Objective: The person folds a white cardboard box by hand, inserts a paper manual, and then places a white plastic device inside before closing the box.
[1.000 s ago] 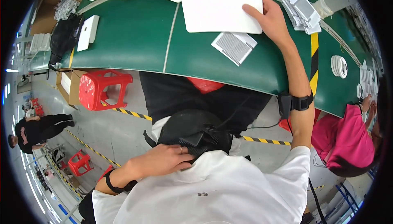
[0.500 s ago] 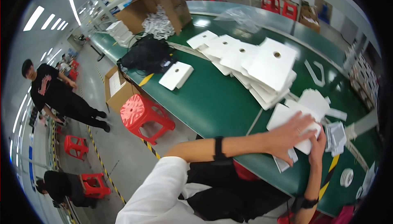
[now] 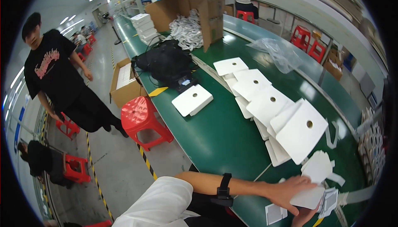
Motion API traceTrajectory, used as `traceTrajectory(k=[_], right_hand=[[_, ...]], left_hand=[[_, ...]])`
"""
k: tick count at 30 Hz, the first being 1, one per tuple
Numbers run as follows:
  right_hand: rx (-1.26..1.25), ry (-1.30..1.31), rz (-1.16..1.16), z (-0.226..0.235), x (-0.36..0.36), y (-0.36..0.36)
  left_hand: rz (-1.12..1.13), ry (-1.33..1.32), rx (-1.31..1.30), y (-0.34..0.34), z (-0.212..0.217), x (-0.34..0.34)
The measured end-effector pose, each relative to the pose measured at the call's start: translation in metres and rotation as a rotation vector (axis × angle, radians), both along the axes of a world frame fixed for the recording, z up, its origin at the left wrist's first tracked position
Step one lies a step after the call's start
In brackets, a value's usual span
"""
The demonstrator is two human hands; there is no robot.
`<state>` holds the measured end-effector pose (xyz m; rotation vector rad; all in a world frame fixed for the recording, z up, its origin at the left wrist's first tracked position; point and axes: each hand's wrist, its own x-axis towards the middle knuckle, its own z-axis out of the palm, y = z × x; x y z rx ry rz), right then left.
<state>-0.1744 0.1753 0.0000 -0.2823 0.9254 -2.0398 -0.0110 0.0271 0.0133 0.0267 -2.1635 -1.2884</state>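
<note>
Low at the right of the table, my left hand [image 3: 286, 193] spans a small white rounded card [image 3: 309, 198], its fingers over the far side and its thumb at the near side. My right hand [image 3: 306, 218] is at the card's near edge, with its fingers partly hidden beneath it. Just beyond lies a fanned pile of white pieces [image 3: 318, 165]. Small grey-and-white framed cards [image 3: 330, 201] lie to the right, and another framed card [image 3: 275, 213] is left of my hands. Leaning rows of white flat boxes with round holes [image 3: 302, 132] stretch away beyond my hands.
One white box [image 3: 192, 99] sits apart near a black bundle [image 3: 163, 63]. A cardboard carton [image 3: 213, 21] holds white coiled pieces. Clear plastic film [image 3: 275, 52] lies at the far side. A red stool [image 3: 143, 115] stands left of the green table [image 3: 219, 144]; a person [image 3: 62, 73] stands beyond.
The view has turned, so the table and boxes sit lower and farther right. Both hands stay at the white card; my left fingers were spread flat over it and now bend around its sides.
</note>
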Motion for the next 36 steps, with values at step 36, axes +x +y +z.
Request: traceTrajectory(k=[36], right_hand=[[0.058,1.468,0.01,-0.003,0.002,0.015]], left_hand=[[-0.777,-0.274,0.939,0.01,-0.009,-0.003]])
